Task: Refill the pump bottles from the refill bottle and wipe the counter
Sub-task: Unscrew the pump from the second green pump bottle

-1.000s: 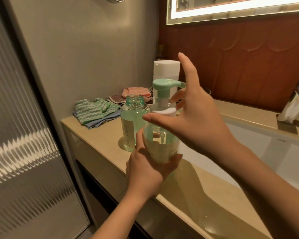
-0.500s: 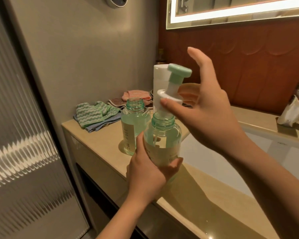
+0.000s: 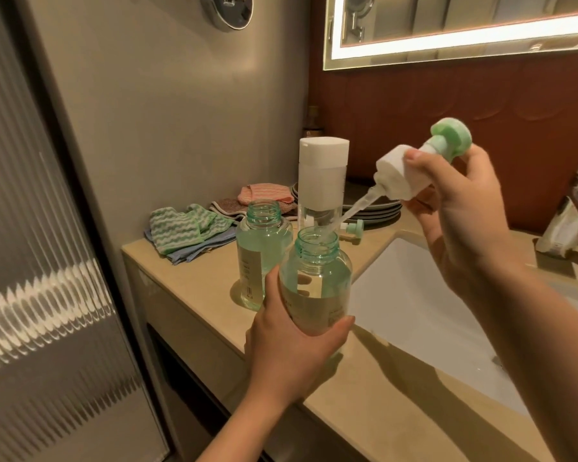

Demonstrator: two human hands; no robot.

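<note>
At frame centre, two open green pump bottles: one [image 3: 262, 258] on the counter [image 3: 194, 281], one [image 3: 316, 278] gripped by the left hand [image 3: 294, 355]. Behind, one white-capped refill bottle [image 3: 322, 181]. At right, the right hand [image 3: 461, 208] clasps one tilted pump head [image 3: 414, 168], tube tip inside the held bottle's mouth.

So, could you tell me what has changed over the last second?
The right hand lifted the pump head off the held bottle and tilted it up to the right; its tube tip remains in the neck. The left hand kept its grip. The second open bottle and refill bottle stayed put.
</note>
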